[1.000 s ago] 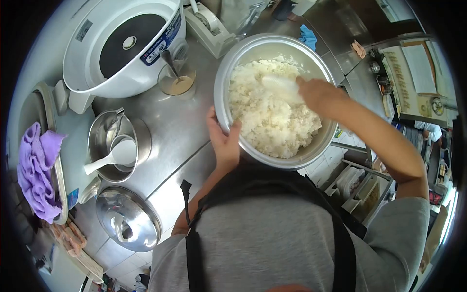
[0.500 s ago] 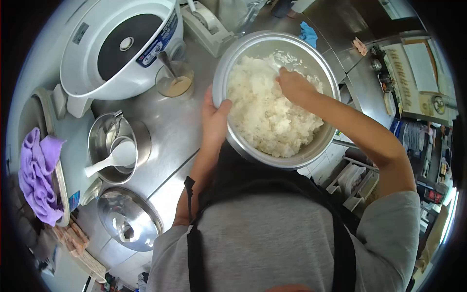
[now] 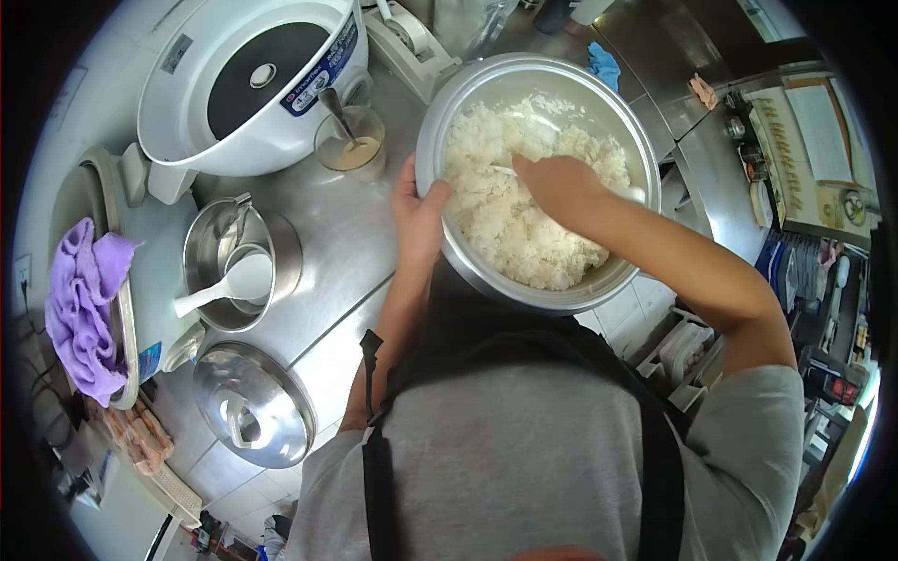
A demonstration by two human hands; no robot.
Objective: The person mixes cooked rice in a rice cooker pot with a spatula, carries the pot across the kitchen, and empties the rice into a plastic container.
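A round metal pot holds a large mass of white rice. My left hand grips the pot's left rim, thumb inside and fingers outside. Over the rice, my right hand is closed on a white paddle; only part of the paddle shows, the rest being hidden by the hand and rice. Left of the pot, a clear cup holds tan liquid and a spoon.
At the upper left is an open white rice cooker. Below it, a steel pot holds another white paddle. A steel lid, a purple cloth and a blue cloth lie around the counter.
My right hand has moved lower and slightly left within the pot since half a second ago, with the paddle. My left hand stays on the rim. The view has shifted slightly.
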